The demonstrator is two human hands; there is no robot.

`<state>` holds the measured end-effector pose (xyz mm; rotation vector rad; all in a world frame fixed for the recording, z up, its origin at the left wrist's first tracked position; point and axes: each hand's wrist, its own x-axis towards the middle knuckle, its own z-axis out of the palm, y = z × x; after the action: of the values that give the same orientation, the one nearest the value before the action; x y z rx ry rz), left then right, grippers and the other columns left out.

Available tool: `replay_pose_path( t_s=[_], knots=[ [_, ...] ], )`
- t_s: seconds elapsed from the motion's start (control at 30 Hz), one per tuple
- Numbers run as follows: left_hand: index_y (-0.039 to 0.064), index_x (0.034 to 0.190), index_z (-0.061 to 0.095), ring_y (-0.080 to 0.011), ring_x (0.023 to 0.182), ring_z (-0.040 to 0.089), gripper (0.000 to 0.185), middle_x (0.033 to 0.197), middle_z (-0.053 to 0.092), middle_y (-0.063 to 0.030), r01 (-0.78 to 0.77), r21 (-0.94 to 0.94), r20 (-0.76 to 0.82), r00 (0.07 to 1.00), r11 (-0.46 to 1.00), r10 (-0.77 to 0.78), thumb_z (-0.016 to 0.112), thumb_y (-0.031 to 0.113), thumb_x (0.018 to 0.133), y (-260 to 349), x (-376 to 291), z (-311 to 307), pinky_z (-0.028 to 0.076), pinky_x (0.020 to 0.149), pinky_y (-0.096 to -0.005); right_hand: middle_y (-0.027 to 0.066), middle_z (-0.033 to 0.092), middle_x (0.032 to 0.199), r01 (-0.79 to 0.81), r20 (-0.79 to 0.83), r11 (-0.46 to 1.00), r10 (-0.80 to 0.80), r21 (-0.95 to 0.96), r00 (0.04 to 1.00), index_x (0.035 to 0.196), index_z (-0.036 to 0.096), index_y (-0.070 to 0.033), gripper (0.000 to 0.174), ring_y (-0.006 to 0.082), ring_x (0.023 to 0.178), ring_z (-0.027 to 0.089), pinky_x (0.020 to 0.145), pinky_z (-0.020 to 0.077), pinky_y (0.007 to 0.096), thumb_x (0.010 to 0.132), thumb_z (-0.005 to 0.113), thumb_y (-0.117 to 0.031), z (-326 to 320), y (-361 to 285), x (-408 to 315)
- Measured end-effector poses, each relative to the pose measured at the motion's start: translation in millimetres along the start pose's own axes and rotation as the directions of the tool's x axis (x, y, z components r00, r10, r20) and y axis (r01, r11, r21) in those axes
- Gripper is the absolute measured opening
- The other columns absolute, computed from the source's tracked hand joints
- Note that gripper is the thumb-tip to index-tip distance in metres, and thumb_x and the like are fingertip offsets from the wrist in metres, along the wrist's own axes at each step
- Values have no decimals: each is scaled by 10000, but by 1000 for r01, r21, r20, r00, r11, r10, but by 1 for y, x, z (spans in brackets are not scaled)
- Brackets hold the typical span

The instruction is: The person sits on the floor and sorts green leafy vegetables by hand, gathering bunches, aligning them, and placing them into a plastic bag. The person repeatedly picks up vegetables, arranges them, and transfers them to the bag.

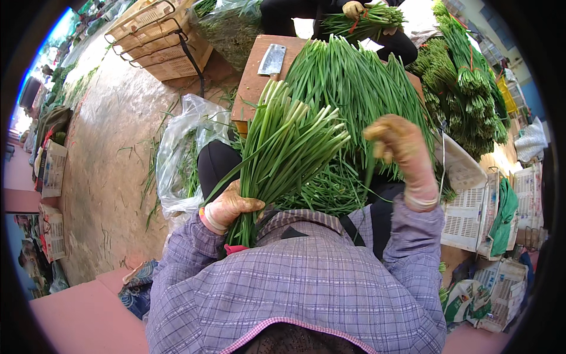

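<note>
My left hand (234, 204), in a stained glove, is closed around the lower part of a bunch of green garlic chives (283, 150), whose pale ends fan out up and to the right. My right hand (391, 135), gloved too and a little blurred, is raised at the right with bent fingers, a few thin leaves hanging just below it. Beyond both hands a thick heap of chives (349, 84) covers much of a wooden board table (245, 99). A cleaver (272, 60) with a broad metal blade lies at the table's far left. Loose chives (331, 188) lie over my lap.
A clear plastic bag (170, 163) with leaves stands left of my knee. Plastic crates (163, 42) are stacked at the far left. A co-worker's gloved hand (353, 9) holds a tied bunch across the table. Tied bunches (473, 97) and white crates (464, 217) are at the right.
</note>
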<state>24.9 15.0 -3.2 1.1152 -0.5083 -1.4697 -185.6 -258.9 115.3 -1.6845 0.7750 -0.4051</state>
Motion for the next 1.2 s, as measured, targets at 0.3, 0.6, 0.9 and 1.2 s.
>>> replay_pose_path(
  t_s=[0.3, 0.6, 0.9, 1.2],
  knots=[
    [-15, 1291, 529, -154, 724, 612, 512, 977, 657, -92, 24, -39, 8, 1000, 999, -23, 656, -29, 795, 4, -5, 3, 515, 644, -278, 21, 667, 758, 349, -156, 905, -318, 246, 935, 951, 684, -46, 180, 64, 635, 620, 498, 444, 180, 945, 688, -226, 34, 54, 23],
    [-36, 1230, 579, -155, 661, 611, 515, 858, 656, -81, -14, -6, -42, 999, 1000, 14, 725, 100, 755, 6, -11, 0, 495, 587, -275, 48, 641, 803, 321, -21, 947, -321, -21, 947, 1079, 685, -82, 202, 90, 626, 547, 566, 444, 237, 929, 662, -216, -18, -6, -1],
    [-20, 1238, 569, -166, 695, 618, 509, 957, 673, -104, -25, 5, 4, 1000, 1000, 25, 709, 46, 753, 9, -15, 2, 507, 619, -290, 9, 700, 800, 514, -71, 801, -558, -307, 827, 995, 727, -38, 137, 88, 637, 580, 570, 457, 229, 953, 658, -148, 30, 59, 38],
    [-4, 1340, 524, -146, 783, 618, 585, 1080, 666, -87, -11, -16, 5, 1000, 1000, 11, 677, 5, 775, 10, -9, 2, 515, 677, -281, 98, 721, 908, 549, 301, 835, -517, -27, 801, 1045, 726, -14, 591, 184, 833, 681, 734, 536, 307, 840, 695, -567, -19, -11, 7]
  ],
)
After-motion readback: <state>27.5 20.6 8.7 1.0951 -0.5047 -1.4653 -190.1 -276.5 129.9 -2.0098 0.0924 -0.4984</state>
